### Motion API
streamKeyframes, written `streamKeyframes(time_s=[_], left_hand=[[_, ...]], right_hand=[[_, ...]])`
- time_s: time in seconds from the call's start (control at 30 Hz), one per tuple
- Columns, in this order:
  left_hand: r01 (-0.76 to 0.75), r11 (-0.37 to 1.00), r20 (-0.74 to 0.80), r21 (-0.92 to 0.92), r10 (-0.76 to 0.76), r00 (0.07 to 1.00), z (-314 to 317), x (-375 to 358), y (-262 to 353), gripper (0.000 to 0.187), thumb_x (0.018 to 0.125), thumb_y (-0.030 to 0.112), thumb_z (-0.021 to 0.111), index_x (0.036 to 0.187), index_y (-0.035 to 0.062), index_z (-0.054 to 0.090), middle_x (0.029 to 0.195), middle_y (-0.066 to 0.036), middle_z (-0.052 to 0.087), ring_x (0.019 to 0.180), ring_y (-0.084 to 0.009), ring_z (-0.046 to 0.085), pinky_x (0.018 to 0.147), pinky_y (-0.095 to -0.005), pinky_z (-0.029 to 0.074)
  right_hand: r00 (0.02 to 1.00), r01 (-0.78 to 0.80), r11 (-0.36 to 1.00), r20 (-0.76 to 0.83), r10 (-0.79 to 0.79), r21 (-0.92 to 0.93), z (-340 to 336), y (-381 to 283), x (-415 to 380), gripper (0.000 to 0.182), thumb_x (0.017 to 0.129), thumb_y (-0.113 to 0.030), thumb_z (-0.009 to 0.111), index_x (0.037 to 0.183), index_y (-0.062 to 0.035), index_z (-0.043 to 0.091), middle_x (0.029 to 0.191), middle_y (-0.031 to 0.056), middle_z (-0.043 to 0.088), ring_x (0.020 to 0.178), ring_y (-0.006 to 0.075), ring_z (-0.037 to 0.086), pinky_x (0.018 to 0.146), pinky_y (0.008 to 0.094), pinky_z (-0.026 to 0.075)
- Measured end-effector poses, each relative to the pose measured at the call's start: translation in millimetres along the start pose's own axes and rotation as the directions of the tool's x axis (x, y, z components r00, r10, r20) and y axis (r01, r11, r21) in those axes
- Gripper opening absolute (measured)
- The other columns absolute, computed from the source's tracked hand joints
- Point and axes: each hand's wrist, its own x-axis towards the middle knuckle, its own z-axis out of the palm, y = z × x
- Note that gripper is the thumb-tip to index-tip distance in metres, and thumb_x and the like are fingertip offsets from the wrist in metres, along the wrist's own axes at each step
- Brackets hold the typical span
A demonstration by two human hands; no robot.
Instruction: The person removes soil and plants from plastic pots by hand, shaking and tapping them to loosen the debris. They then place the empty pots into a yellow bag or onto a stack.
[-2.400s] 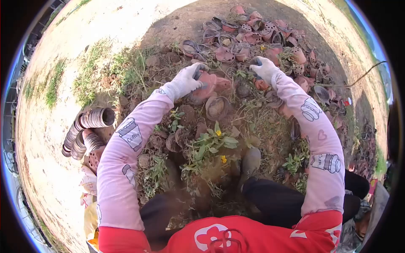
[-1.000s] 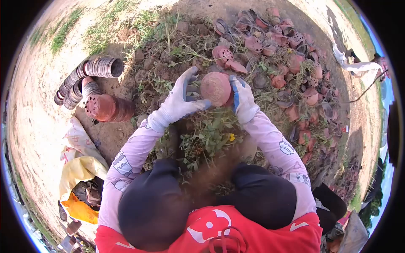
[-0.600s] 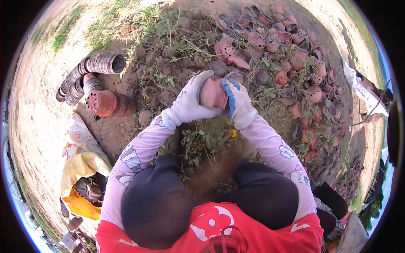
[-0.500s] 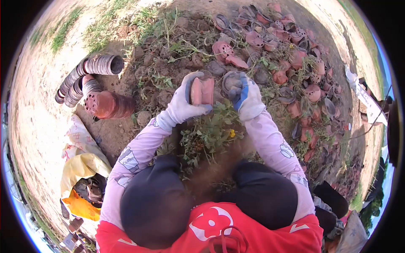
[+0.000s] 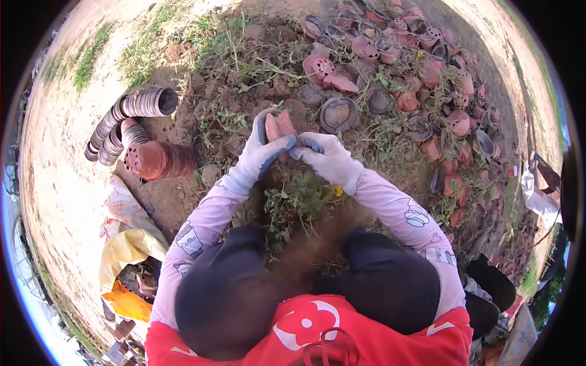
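Note:
A crumpled reddish-brown plastic plant pot point(image 5: 279, 125) is between my hands, above the weeds. My left hand point(image 5: 251, 157), in a white glove with blue palm, is closed around its left side, thumb across the front. My right hand point(image 5: 330, 160), gloved alike, pinches the pot's lower right edge, its fingertips against my left thumb. Just beyond my right hand, a dark round pot point(image 5: 339, 115) filled with soil lies on the ground. A flattened red pot with holes point(image 5: 320, 68) lies farther out.
Many loose pots point(image 5: 431, 72) are strewn among weeds at the right. Nested pots point(image 5: 152, 160) lie in stacks at the left. Below them is an open yellowish sack point(image 5: 125, 247) with dark things inside. Green weeds point(image 5: 302, 201) grow between my knees.
My right hand has let go of the dark soil-filled pot, which stays on the ground, and has moved left onto the reddish pot. My left hand has turned that pot and squeezed it narrower.

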Motion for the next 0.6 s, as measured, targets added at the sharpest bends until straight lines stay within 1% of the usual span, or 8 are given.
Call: streamKeyframes(time_s=[0.03,0.1,0.2,0.23,0.3,0.43,0.53,0.6], left_hand=[[-0.054,0.997,0.055,0.046,0.052,0.997,1,-1,0,0.072,0.076,0.013,0.068,0.135,0.0072,0.028,0.126,-0.009,0.041,0.108,-0.0186,0.048,0.092,-0.0329,0.042],[-0.111,0.990,0.108,0.083,0.102,0.989,1,-2,-8,0.072,0.076,0.013,0.067,0.136,0.0064,0.027,0.126,-0.009,0.041,0.107,-0.0203,0.049,0.091,-0.0344,0.043],[0.030,0.977,0.282,-0.210,0.031,0.959,-7,-5,-36,0.071,0.080,0.013,0.062,0.138,0.0049,0.021,0.123,-0.014,0.046,0.099,-0.0286,0.056,0.083,-0.0411,0.049],[0.027,0.977,0.282,-0.209,0.034,0.959,-2,-9,-29,0.071,0.080,0.013,0.062,0.138,0.0049,0.021,0.123,-0.014,0.046,0.099,-0.0286,0.056,0.083,-0.0411,0.049],[0.250,0.880,0.384,-0.404,-0.085,0.919,11,-19,-4,0.068,0.078,0.024,0.068,0.130,0.0019,0.031,0.116,-0.013,0.050,0.103,-0.0215,0.054,0.087,-0.0353,0.046],[0.256,0.877,0.420,-0.408,-0.069,0.905,15,-23,3,0.069,0.078,0.023,0.068,0.131,0.0017,0.029,0.112,-0.014,0.051,0.096,-0.0245,0.057,0.081,-0.0368,0.049],[0.250,0.901,0.463,-0.353,-0.064,0.884,9,-18,-15,0.071,0.079,0.018,0.066,0.135,0.0057,0.023,0.122,-0.018,0.047,0.089,-0.0264,0.060,0.076,-0.0375,0.051],[-0.062,0.984,0.255,-0.168,0.104,0.961,9,-13,-28,0.073,0.076,0.015,0.068,0.134,0.0051,0.025,0.123,-0.015,0.046,0.097,-0.0234,0.057,0.082,-0.0347,0.048]], right_hand=[[1.000,-0.006,1.000,0.000,0.006,0.005,1,-2,-5,0.016,0.085,-0.016,0.061,0.094,-0.0036,0.063,0.071,0.0014,0.060,0.066,0.0087,0.051,0.061,0.0266,0.044],[0.948,-0.317,0.932,0.021,0.318,0.174,1,-3,-14,0.016,0.087,-0.018,0.060,0.095,-0.0046,0.063,0.070,-0.0028,0.057,0.065,0.0062,0.049,0.059,0.0242,0.042],[0.966,-0.256,0.929,0.044,0.254,0.265,8,7,-21,0.017,0.088,-0.019,0.060,0.090,-0.0028,0.063,0.069,-0.0038,0.054,0.063,0.0049,0.046,0.057,0.0226,0.039],[0.981,-0.193,0.913,0.036,0.193,0.360,9,9,-22,0.018,0.087,-0.019,0.060,0.088,-0.0017,0.062,0.068,-0.0031,0.053,0.062,0.0052,0.046,0.057,0.0226,0.039],[0.975,-0.220,0.902,0.058,0.214,0.370,9,13,-21,0.019,0.087,-0.019,0.061,0.086,0.0000,0.061,0.068,-0.0021,0.054,0.063,0.0059,0.047,0.057,0.0227,0.039],[0.981,-0.192,0.880,0.113,0.159,0.434,8,8,-25,0.017,0.087,-0.017,0.060,0.087,-0.0002,0.062,0.069,-0.0021,0.054,0.064,0.0059,0.048,0.058,0.0227,0.039],[0.973,-0.230,0.877,0.118,0.198,0.422,5,8,-29,0.017,0.087,-0.016,0.060,0.091,0.0002,0.061,0.073,-0.0016,0.055,0.066,0.0060,0.048,0.060,0.0226,0.040],[0.967,-0.255,0.871,0.088,0.241,0.421,0,16,-29,0.018,0.087,-0.016,0.059,0.095,0.0007,0.061,0.075,-0.0012,0.056,0.068,0.0062,0.049,0.060,0.0226,0.040]])
